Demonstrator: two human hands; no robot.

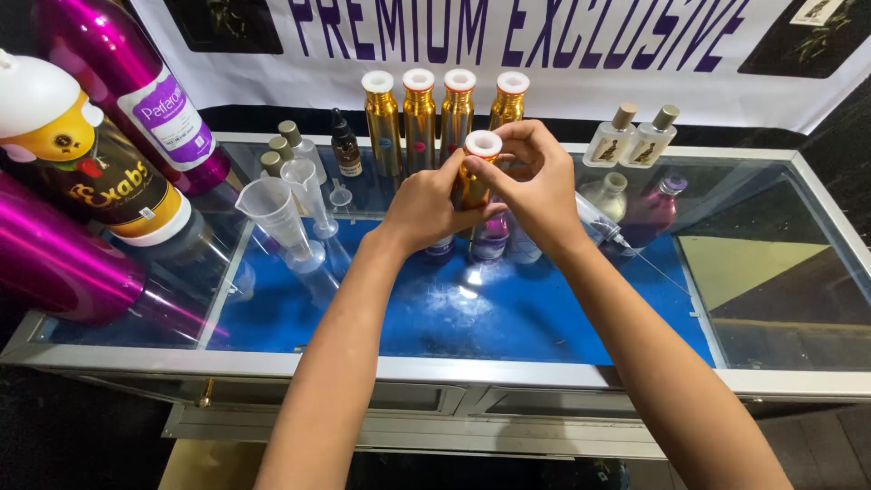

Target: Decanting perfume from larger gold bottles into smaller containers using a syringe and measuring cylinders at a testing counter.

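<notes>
A: status on the hands?

B: both on one gold bottle (470, 186), held up above the counter (562, 372), roughly over the middle of its back half. My left hand (426, 207) is wrapped round the body, fingers curled tight against it. My right hand (537, 186) is at the top, thumb and forefinger pinching the white cap (483, 143), the other fingers folded in behind

A: cap on or off?

B: sitting on the neck; can't tell if it's tight

A: bottle upright?

B: near enough, slight lean toward me

A: what's around it?

B: four more gold bottles (442, 118) in a row along the back edge, just behind my hands, white caps on. Small dark dropper bottle (345, 145) left of that row. Two clear measuring cups (290, 213) left of my left hand, standing on the glass, a tiny funnel (340, 195) beside them. Syringe (601, 225) lies just right of my right wrist. Two clear square bottles (632, 138) at the back edge on the right, a round clear one (606, 195) and a pink one (655, 207) in front of them. Big magenta bottles (118, 82) crowd the left end

A: under the hands?

B: small bottles (490, 238), partly hidden, on the glass over the blue lining
</notes>
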